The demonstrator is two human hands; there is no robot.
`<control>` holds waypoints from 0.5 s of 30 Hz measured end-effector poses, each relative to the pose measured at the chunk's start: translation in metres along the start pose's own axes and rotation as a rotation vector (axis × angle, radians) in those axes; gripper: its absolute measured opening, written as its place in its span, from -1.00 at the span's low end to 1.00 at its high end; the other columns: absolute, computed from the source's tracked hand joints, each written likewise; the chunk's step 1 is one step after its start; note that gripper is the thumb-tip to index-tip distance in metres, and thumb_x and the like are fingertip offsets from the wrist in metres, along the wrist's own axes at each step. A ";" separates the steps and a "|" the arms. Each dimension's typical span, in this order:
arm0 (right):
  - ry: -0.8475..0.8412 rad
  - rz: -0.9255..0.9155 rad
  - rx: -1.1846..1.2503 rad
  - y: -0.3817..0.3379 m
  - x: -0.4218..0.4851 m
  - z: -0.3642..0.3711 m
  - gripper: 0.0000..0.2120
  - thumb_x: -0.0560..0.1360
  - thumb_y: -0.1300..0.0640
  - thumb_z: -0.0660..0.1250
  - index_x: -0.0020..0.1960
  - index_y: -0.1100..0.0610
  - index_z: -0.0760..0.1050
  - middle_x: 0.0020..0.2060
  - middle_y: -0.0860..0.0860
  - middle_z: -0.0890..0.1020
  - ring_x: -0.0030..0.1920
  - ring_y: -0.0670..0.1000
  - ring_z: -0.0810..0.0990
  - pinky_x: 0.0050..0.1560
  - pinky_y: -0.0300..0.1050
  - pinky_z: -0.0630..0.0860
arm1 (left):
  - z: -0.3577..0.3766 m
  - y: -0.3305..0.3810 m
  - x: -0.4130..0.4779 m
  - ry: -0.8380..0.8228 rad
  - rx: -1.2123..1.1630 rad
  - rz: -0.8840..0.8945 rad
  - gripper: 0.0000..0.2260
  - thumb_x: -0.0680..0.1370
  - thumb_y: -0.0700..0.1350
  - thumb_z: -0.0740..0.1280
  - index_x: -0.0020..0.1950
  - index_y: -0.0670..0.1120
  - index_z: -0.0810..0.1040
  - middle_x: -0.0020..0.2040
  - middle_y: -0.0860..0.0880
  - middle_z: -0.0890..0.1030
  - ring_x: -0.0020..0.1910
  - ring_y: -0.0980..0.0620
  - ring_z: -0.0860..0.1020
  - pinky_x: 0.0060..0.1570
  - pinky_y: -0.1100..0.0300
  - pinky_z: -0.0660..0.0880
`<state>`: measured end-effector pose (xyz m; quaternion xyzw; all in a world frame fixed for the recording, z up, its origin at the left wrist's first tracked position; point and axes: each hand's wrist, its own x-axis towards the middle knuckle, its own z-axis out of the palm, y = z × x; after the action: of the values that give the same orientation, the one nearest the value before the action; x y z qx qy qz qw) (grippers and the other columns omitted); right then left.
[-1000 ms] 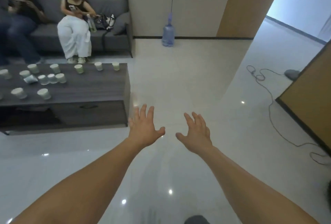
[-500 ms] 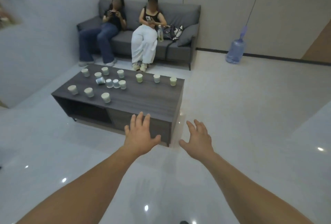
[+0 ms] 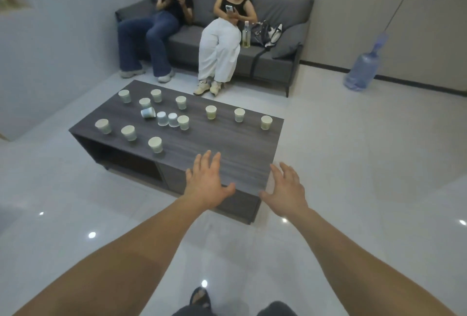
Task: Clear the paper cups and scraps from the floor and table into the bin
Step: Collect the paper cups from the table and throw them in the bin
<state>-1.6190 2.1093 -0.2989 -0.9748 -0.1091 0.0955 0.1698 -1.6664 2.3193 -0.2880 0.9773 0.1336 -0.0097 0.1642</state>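
Hands out in front, both empty. Left hand (image 3: 206, 181) is spread palm down, fingers (image 3: 203, 161) straight and a bit apart, thumb out to the side, gripping nothing. Right hand (image 3: 288, 193) is much the same, its fingers (image 3: 286, 171) loosely extended with a slight bend and nothing in them. Both bare forearms reach in from the bottom of the view. Left hand lies over the near edge of the worktop (image 3: 227, 144), right hand over its near right corner. Cannot tell if either touches the wood.

Paper cups (image 3: 211, 112) all sit on the dark grey worktop, fourteen by count, all apart from the hands. Nearest cup (image 3: 155, 144) stands upright by the near edge. Two more stand upright toward the near left corner. Tipped cup (image 3: 148, 113) lies on its side in the left half, just beside two bluish cups (image 3: 162, 118) that look upside down and stand close together. Three upright cups run in a row across the right half, with the last cup (image 3: 266, 122) close to the right edge. The others stand near the far left corner.

Worktop is a low unit with an open shelf under its left part, set on a glossy pale floor (image 3: 353, 164). Behind it is a grey sofa (image 3: 278, 63) with two seated persons holding phones. A bottle (image 3: 246, 34) and a bag (image 3: 265, 31) sit beside one of them. Water jug (image 3: 361, 68) stands on the floor by the wall, well apart from the worktop.
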 end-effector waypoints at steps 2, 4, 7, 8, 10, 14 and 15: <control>0.022 0.034 -0.002 0.001 0.022 -0.001 -0.22 0.48 -0.19 0.30 0.57 -0.03 0.01 0.57 0.02 0.00 0.55 0.08 -0.08 0.48 0.13 0.11 | -0.001 0.001 0.030 -0.024 0.008 0.043 -0.16 0.42 0.27 0.29 0.55 0.04 -0.05 0.57 -0.02 -0.06 0.54 -0.09 -0.11 0.45 -0.19 0.03; 0.022 0.070 0.009 0.004 0.044 0.000 -0.22 0.49 -0.19 0.30 0.57 -0.03 0.01 0.57 0.02 0.00 0.56 0.09 -0.09 0.48 0.14 0.11 | 0.001 0.004 0.060 -0.062 -0.001 0.068 -0.16 0.43 0.27 0.29 0.55 0.03 -0.06 0.57 -0.02 -0.07 0.54 -0.09 -0.11 0.45 -0.20 0.03; -0.005 0.119 0.011 0.015 0.075 -0.002 -0.21 0.49 -0.19 0.29 0.57 -0.03 0.00 0.57 0.01 -0.02 0.56 0.09 -0.10 0.48 0.12 0.11 | 0.007 0.015 0.099 -0.102 0.015 0.105 -0.16 0.44 0.28 0.28 0.55 0.04 -0.09 0.57 -0.01 -0.09 0.54 -0.08 -0.12 0.45 -0.19 0.02; -0.008 0.126 0.017 0.019 0.088 -0.003 -0.21 0.49 -0.19 0.29 0.58 -0.03 -0.01 0.57 0.00 -0.02 0.56 0.09 -0.10 0.48 0.12 0.11 | 0.010 0.020 0.113 -0.108 0.014 0.113 -0.16 0.43 0.28 0.28 0.55 0.05 -0.09 0.57 -0.01 -0.09 0.54 -0.08 -0.12 0.46 -0.19 0.02; -0.007 0.132 0.030 0.028 0.119 -0.007 -0.21 0.49 -0.19 0.29 0.58 -0.03 0.00 0.57 0.00 -0.02 0.56 0.09 -0.09 0.48 0.12 0.13 | 0.015 0.030 0.143 -0.112 0.021 0.125 -0.15 0.43 0.29 0.28 0.55 0.04 -0.09 0.57 -0.01 -0.08 0.54 -0.07 -0.11 0.46 -0.18 0.03; -0.042 0.100 0.036 0.050 0.188 -0.022 -0.21 0.49 -0.18 0.29 0.58 -0.02 -0.01 0.57 0.01 -0.02 0.56 0.07 -0.09 0.47 0.12 0.16 | 0.025 0.049 0.199 -0.148 0.018 0.069 -0.11 0.42 0.29 0.32 0.55 0.04 -0.11 0.57 -0.02 -0.05 0.54 -0.07 -0.07 0.46 -0.15 0.06; -0.039 0.088 0.034 0.055 0.205 -0.027 -0.21 0.49 -0.18 0.29 0.58 -0.02 -0.01 0.57 0.01 -0.02 0.56 0.07 -0.09 0.46 0.11 0.16 | 0.027 0.056 0.211 -0.147 0.018 0.051 -0.11 0.41 0.29 0.33 0.55 0.03 -0.10 0.57 -0.02 -0.04 0.54 -0.06 -0.06 0.46 -0.14 0.06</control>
<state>-1.4068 2.1004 -0.3242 -0.9735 -0.0675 0.1236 0.1800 -1.4474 2.3142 -0.3092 0.9785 0.0960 -0.0783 0.1647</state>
